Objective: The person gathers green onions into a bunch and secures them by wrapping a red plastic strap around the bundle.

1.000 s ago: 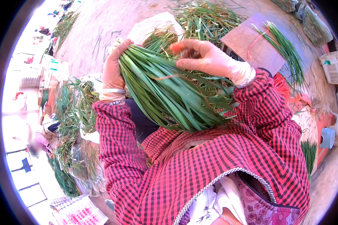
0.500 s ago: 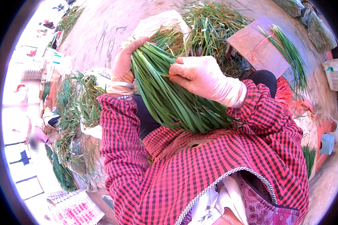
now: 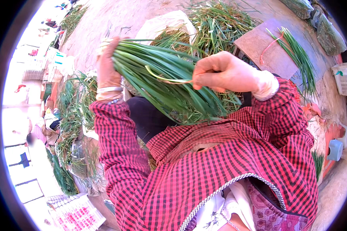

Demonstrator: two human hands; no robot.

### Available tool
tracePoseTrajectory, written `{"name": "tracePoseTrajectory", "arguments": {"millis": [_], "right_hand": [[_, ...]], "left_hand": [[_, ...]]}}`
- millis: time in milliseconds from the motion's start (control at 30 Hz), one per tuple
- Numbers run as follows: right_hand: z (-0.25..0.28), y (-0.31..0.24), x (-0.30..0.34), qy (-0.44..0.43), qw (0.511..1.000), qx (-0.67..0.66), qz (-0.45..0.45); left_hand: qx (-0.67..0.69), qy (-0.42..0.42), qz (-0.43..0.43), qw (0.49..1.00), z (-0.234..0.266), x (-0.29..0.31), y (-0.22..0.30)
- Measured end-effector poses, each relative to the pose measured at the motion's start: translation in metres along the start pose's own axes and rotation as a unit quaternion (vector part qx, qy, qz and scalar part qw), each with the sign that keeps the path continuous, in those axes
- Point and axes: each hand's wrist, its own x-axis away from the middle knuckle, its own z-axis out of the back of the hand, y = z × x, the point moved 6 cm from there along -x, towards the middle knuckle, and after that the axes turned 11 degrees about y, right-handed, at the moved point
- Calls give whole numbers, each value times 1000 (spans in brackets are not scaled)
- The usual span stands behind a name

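My left hand (image 3: pixel 108 67) is wrapped round the pale base of a thick bunch of green chives (image 3: pixel 169 88). The leaves fan out to the right, over my lap. In front of them my right hand (image 3: pixel 227 73) pinches the end of a single thin yellowish-green stalk (image 3: pixel 164 79). That stalk stands out from the leaves, its curled pale tip free at the left. Both hands seem to wear thin pale gloves, and the left one is slightly blurred.
Loose chives lie in a heap (image 3: pixel 219 27) ahead, beside a white plastic sheet (image 3: pixel 165 24). On a low board (image 3: pixel 254 46) at right are a pink tie (image 3: pixel 268 51) and another bunch (image 3: pixel 297 57). More greens (image 3: pixel 69 115) lie left; a white crate (image 3: pixel 345 79) stands far right.
My left hand has moved left with the bunch, which now lies flatter. The right hand has moved right and slightly up, drawing a single stalk out from the leaves.
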Motion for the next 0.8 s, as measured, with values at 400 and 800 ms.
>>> {"name": "tracePoseTrajectory", "arguments": {"millis": [400,800], "right_hand": [[66,0,18,304,862,314,255],[-15,39,16,147,856,362,339]], "left_hand": [[25,207,-35,977,161,-24,7],[155,236,0,959,134,11,-37]]}}
